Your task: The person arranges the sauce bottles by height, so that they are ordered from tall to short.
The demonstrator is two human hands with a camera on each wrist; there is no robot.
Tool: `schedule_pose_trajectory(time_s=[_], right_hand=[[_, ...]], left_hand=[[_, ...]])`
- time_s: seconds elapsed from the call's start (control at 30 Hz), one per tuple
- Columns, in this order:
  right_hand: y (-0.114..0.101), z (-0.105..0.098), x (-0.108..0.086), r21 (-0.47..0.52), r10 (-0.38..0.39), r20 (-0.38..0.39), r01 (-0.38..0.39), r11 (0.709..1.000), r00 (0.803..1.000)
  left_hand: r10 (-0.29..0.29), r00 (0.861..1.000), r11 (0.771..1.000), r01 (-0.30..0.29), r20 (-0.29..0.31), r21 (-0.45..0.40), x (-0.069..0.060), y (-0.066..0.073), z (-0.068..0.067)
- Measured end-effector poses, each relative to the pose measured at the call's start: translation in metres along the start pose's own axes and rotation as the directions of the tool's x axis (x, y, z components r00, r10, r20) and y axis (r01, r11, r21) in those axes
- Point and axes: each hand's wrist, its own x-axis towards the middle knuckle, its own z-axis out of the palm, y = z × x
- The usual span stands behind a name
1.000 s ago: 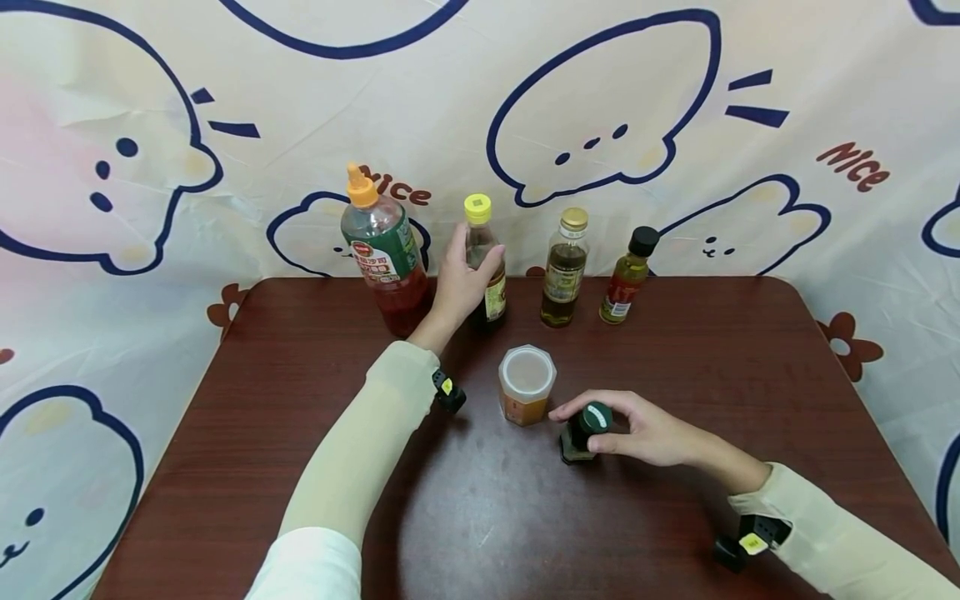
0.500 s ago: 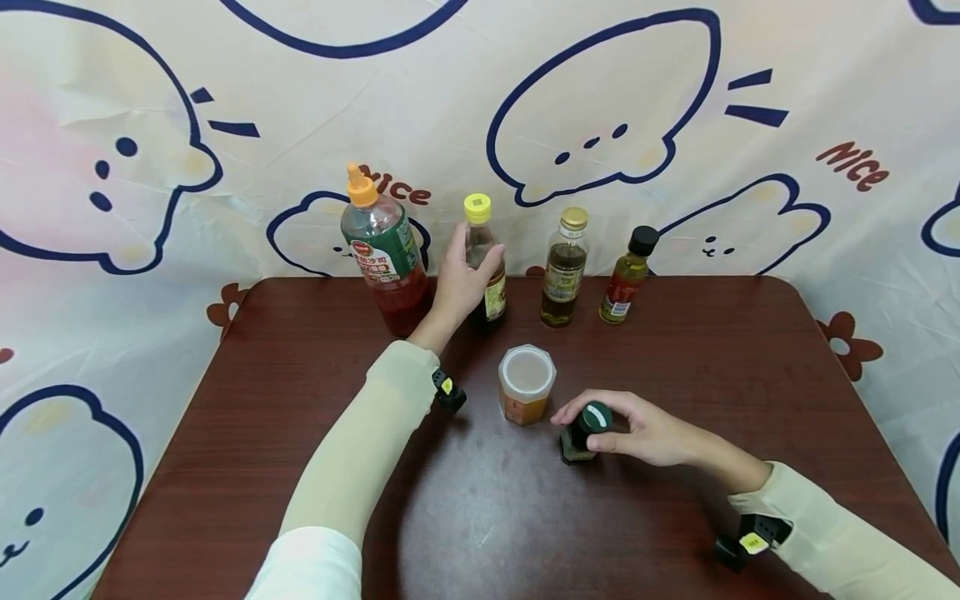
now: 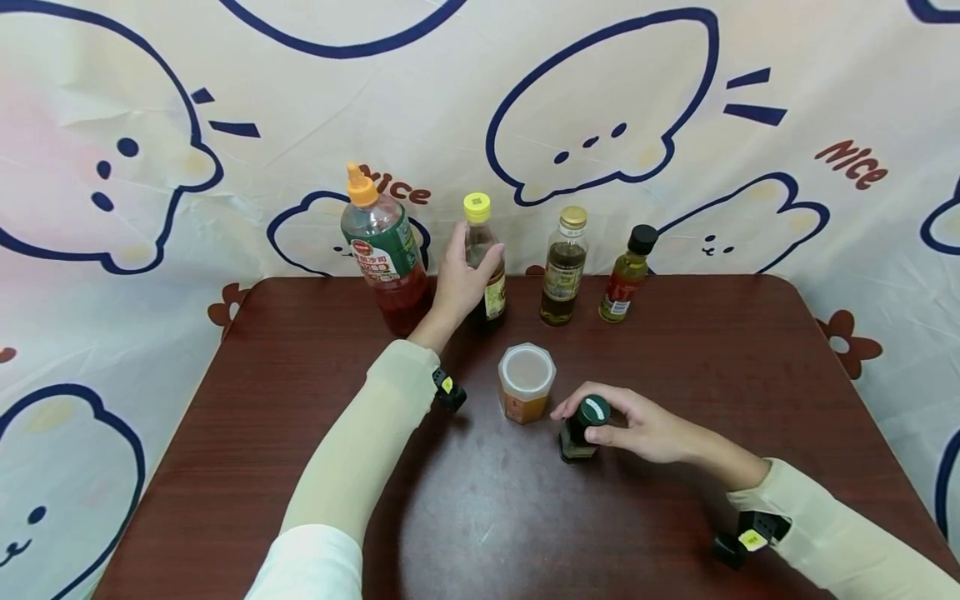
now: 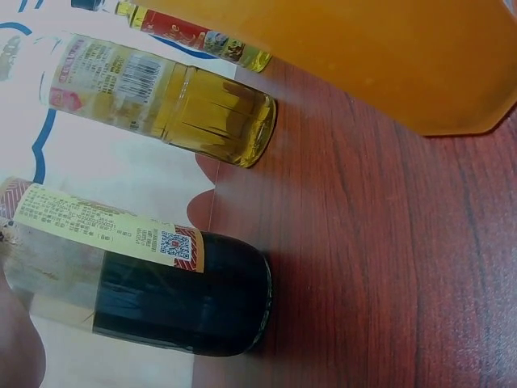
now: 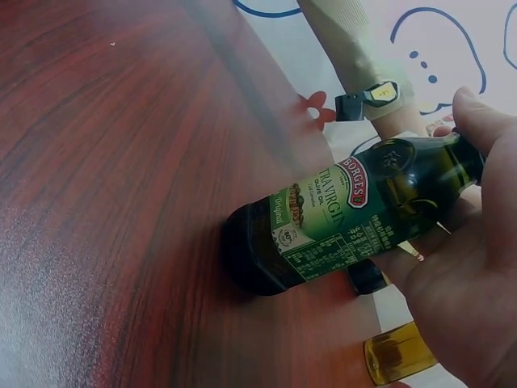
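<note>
At the back of the table, my left hand (image 3: pixel 461 287) grips the yellow-capped bottle (image 3: pixel 494 297) of dark liquid around its upper part. That bottle (image 4: pixel 182 295) stands upright, and only a bit of the hand (image 4: pixel 18 347) shows in the left wrist view. Nearer the front, my right hand (image 3: pixel 652 427) holds the green olive oil bottle (image 3: pixel 577 446) by its neck, thumb on one side and fingers on the other. The right wrist view shows the label of this bottle (image 5: pixel 323 210) and the hand (image 5: pixel 477 275) round its top. Whether its base touches the table is unclear.
A lidded octagonal jar (image 3: pixel 525 387) stands left of the green bottle. Along the back are a red sauce bottle (image 3: pixel 386 258) with an orange nozzle, a gold-capped oil bottle (image 3: pixel 562 275) and a small black-capped bottle (image 3: pixel 622 283). A patterned cloth (image 3: pixel 600 67) hangs behind the table (image 3: pixel 300 375).
My right hand and the green bottle's cap have risen slightly in the head view. The left hand keeps its place on the yellow-capped bottle.
</note>
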Motion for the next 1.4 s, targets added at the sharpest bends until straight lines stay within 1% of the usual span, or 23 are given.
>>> schedule_pose_trajectory(time_s=[0.13,0.4,0.6,0.73,0.9,1.1,1.3,1.4], right_hand=[[-0.003,-0.002,-0.001,-0.009,0.006,-0.003,-0.006,1.000,1.000],[-0.010,-0.010,-0.003,0.010,0.023,-0.031,-0.023,1.000,0.999],[-0.016,-0.020,-0.004,-0.013,0.022,-0.059,-0.023,1.000,0.998],[-0.022,-0.028,-0.004,-0.030,0.026,-0.082,-0.029,0.999,0.996],[-0.027,-0.037,-0.006,-0.038,0.014,-0.112,-0.018,0.999,0.994],[-0.028,-0.052,-0.006,-0.032,-0.014,-0.152,0.009,0.999,0.988],[-0.026,-0.067,-0.006,-0.057,-0.048,-0.203,0.038,0.998,0.978],[-0.025,-0.072,-0.007,-0.059,-0.045,-0.232,0.032,0.998,0.972]], left_hand=[[-0.002,1.000,1.000,0.002,0.001,-0.002,0.000,-0.001,0.000],[-0.008,1.000,1.000,0.008,0.002,-0.009,0.000,-0.001,0.000],[-0.006,1.000,1.000,0.006,0.002,-0.010,0.001,-0.001,0.000],[-0.020,1.000,1.000,0.020,0.005,-0.003,0.001,-0.002,-0.001],[-0.006,1.000,1.000,0.006,0.001,-0.003,0.002,-0.002,-0.001],[0.004,1.000,1.000,-0.004,-0.006,0.000,0.001,-0.001,-0.002],[0.005,1.000,1.000,-0.005,-0.005,-0.001,0.001,-0.002,-0.001],[0.003,1.000,1.000,-0.003,-0.003,-0.002,0.000,-0.002,0.000]])
